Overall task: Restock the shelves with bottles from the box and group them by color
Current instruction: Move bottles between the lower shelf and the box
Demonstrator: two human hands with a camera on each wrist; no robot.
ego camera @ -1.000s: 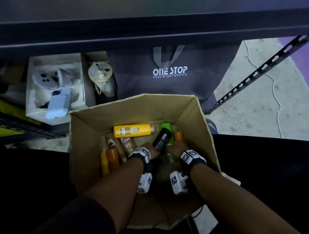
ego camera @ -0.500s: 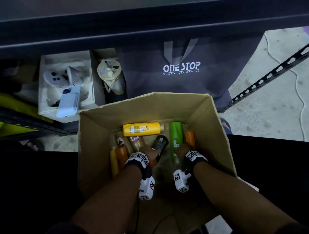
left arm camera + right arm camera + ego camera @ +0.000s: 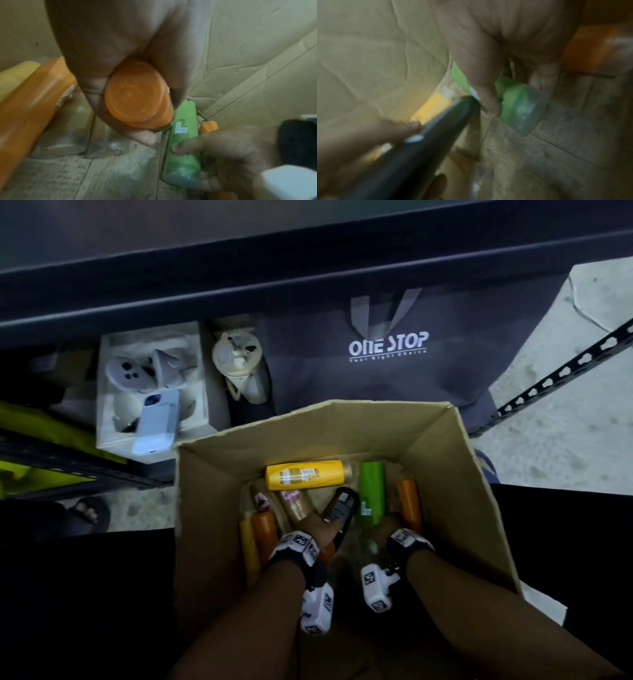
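Concrete floor (image 3: 555, 419) under a dark shelf frame; the cardboard box (image 3: 455, 474) sits open in front of a grey ONE STOP bag (image 3: 387, 361). Both hands are inside the box. Left hand (image 3: 317, 527): fingers curled round a dark bottle with an orange cap (image 3: 135, 92), tilted up off the box floor. Right hand (image 3: 385, 529): thumb and fingers wrapped round the lower end of the green bottle (image 3: 371, 491), which lies on the box floor. Yellow bottle (image 3: 305, 474) lies crosswise against the far wall; orange bottle (image 3: 409, 503) lies just right of the green one.

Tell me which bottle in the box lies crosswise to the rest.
The yellow bottle, at the far end of the cardboard box. It lies sideways there; the green bottle and the others point lengthwise.
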